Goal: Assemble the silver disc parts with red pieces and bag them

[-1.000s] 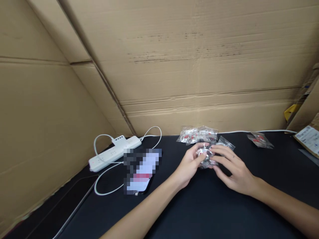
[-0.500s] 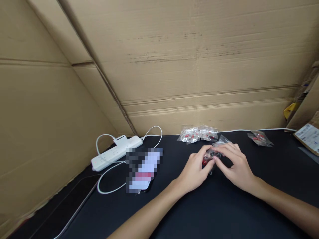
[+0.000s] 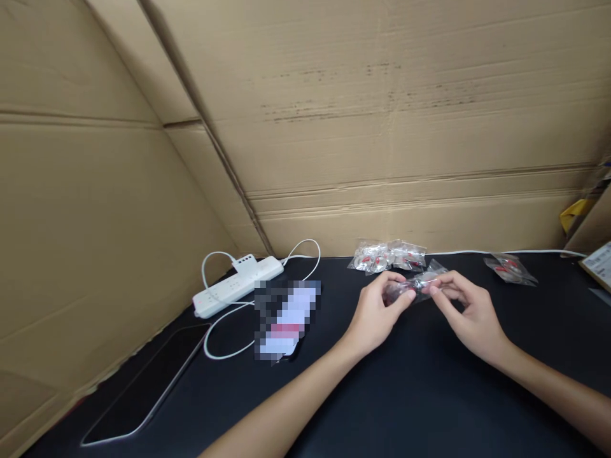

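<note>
Between my two hands is a clear plastic bag (image 3: 420,284) with small dark and red items inside, too small and covered to name. My left hand (image 3: 380,312) pinches the bag's left end between thumb and fingers. At the other end, my right hand (image 3: 465,312) grips the plastic with thumb and fingertips. Just behind my hands, several similar clear bags (image 3: 386,256) with red and whitish pieces lie in a cluster against the cardboard. Another such bag (image 3: 510,269) lies apart on the right.
On the left stand a white power strip (image 3: 238,287) with a looping white cable (image 3: 206,343), a phone (image 3: 289,321) with a blurred screen, and a dark tablet (image 3: 147,388). Cardboard walls (image 3: 382,140) close off the back and left of the black table (image 3: 405,407). A labelled parcel (image 3: 599,264) sits far right.
My hands have moved slightly apart, and the bag between them now lies stretched more sideways. The whole view has shifted, so the surroundings appear a little further right.
</note>
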### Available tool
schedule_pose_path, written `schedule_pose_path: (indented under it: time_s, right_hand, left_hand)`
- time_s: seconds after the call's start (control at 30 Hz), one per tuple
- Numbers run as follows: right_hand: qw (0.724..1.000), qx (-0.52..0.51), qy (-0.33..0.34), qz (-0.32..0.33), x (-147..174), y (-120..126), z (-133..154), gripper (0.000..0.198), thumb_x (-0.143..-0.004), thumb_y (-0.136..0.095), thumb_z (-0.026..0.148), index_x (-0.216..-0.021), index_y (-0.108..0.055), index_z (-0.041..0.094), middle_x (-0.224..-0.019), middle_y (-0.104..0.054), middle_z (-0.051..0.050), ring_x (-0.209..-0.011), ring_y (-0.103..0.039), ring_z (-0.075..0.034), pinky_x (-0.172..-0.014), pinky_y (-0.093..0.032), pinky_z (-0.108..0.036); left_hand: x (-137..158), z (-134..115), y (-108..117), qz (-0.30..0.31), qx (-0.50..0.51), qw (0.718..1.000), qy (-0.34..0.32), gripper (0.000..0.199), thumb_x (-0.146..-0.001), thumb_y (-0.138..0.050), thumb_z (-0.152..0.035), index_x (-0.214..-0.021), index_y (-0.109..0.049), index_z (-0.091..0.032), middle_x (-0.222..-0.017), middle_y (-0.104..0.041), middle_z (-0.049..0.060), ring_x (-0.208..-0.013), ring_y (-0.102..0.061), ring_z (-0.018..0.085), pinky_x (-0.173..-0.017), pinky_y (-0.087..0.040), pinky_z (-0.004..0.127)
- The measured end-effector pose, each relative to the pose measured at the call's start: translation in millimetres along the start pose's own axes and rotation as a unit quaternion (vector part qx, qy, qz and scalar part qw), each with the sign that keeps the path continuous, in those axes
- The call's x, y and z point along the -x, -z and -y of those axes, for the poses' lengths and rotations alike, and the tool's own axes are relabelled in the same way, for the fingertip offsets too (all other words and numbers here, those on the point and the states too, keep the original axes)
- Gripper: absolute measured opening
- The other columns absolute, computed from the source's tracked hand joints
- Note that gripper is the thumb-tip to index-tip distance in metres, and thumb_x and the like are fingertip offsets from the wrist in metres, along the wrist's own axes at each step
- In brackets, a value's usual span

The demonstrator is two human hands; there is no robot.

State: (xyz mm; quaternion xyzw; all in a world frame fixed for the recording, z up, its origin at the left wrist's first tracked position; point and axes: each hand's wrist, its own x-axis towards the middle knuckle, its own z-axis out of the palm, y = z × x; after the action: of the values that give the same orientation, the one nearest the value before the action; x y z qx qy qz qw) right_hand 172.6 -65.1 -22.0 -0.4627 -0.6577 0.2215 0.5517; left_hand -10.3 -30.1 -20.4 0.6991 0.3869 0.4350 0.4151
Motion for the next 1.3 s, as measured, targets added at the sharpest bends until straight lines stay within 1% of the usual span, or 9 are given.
schedule_pose_path:
  time_s: [0.13,0.23,0.33,0.43,0.5,0.6,0.83,1.03,1.3]
  right_hand:
    - [0.976,-0.161,-0.133,0.057,-1,-1,-4,0.022,-0.085,-0.066,0.039,-0.093,-0.061,0.020,-0.084,-0.072,-0.006,-0.036,-0.046,-0.007,-0.039,-0.042,-0.026]
    - [0.926,-0.295,-0.209,0.107,-3,0,-9,0.022,-0.084,-0.065,0.034,-0.099,-0.066,0.018,-0.089,-0.074,-0.007,-0.029,-0.041,-0.004,-0.043,-0.049,-0.030]
    - [0.897,-0.343,-0.262,0.099,-4,0,-9,0.022,-0.081,-0.067,0.030,-0.099,-0.070,0.018,-0.094,-0.075,-0.008,-0.030,-0.041,-0.003,-0.041,-0.048,-0.029]
    - [0.896,-0.318,-0.296,0.087,-3,-3,-9,0.025,-0.078,-0.073,0.034,-0.097,-0.072,0.017,-0.062,-0.067,0.000,-0.030,-0.033,-0.003,-0.036,-0.040,-0.024]
    - [0.896,-0.306,-0.306,0.101,-2,-5,-10,0.030,-0.077,-0.076,0.038,-0.098,-0.073,0.017,-0.043,-0.048,0.008,-0.031,-0.027,-0.003,-0.036,-0.037,-0.023]
    - [0.893,-0.310,-0.303,0.124,-1,-5,-13,0.036,-0.078,-0.076,0.040,-0.104,-0.072,0.016,-0.037,-0.034,0.012,-0.033,-0.023,-0.003,-0.037,-0.035,-0.021]
    - [0.888,-0.342,-0.291,0.095,-4,-6,-13,0.037,-0.076,-0.080,0.041,-0.101,-0.073,0.014,-0.042,-0.035,0.011,-0.038,-0.022,-0.002,-0.040,-0.032,-0.020]
    - [0.904,-0.315,-0.275,0.092,-1,-9,-13,0.034,-0.076,-0.079,0.043,-0.092,-0.074,0.014,-0.040,-0.033,0.011,-0.036,-0.021,-0.002,-0.039,-0.032,-0.021]
    - [0.907,-0.312,-0.279,0.043,-4,-7,-15,0.031,-0.074,-0.081,0.040,-0.086,-0.072,0.014,-0.041,-0.033,0.011,-0.037,-0.021,-0.002,-0.039,-0.031,-0.021]
  left_hand:
    - [-5,8,-1,-0.039,0.108,0.993,0.034,0.029,-0.081,-0.070,-0.043,-0.081,-0.058,-0.016,-0.072,-0.062,0.001,-0.066,-0.057,0.014,-0.062,-0.043,0.025]
    - [-6,11,0,-0.039,0.132,0.989,0.046,0.033,-0.080,-0.070,-0.046,-0.074,-0.057,-0.015,-0.067,-0.056,-0.001,-0.061,-0.050,0.011,-0.056,-0.039,0.022]
    - [-7,13,2,-0.040,0.114,0.992,0.031,0.035,-0.085,-0.064,-0.048,-0.075,-0.060,-0.014,-0.064,-0.052,-0.002,-0.060,-0.047,0.011,-0.056,-0.039,0.022]
    - [-7,13,3,-0.029,0.094,0.994,0.039,0.038,-0.089,-0.056,-0.052,-0.082,-0.062,-0.015,-0.066,-0.052,-0.001,-0.057,-0.048,0.011,-0.050,-0.040,0.021]
    - [-7,11,3,-0.015,0.104,0.994,0.043,0.039,-0.090,-0.054,-0.053,-0.086,-0.061,-0.015,-0.067,-0.051,-0.001,-0.054,-0.046,0.011,-0.045,-0.040,0.021]
    - [-7,5,2,-0.008,0.132,0.990,0.040,0.035,-0.089,-0.057,-0.049,-0.091,-0.062,-0.014,-0.072,-0.054,0.000,-0.055,-0.048,0.010,-0.047,-0.045,0.022]
    - [-4,-3,3,-0.003,0.153,0.987,0.047,0.029,-0.084,-0.065,-0.033,-0.107,-0.064,-0.014,-0.095,-0.067,0.008,-0.073,-0.060,0.015,-0.062,-0.051,0.026]
    - [0,-1,3,0.013,0.055,0.998,0.007,0.032,-0.088,-0.062,-0.030,-0.118,-0.063,-0.019,-0.079,-0.064,0.002,-0.066,-0.057,0.014,-0.063,-0.049,0.027]
    - [-4,2,5,0.003,0.070,0.998,0.002,0.026,-0.086,-0.063,-0.031,-0.106,-0.063,-0.015,-0.072,-0.063,0.001,-0.064,-0.060,0.014,-0.066,-0.051,0.028]
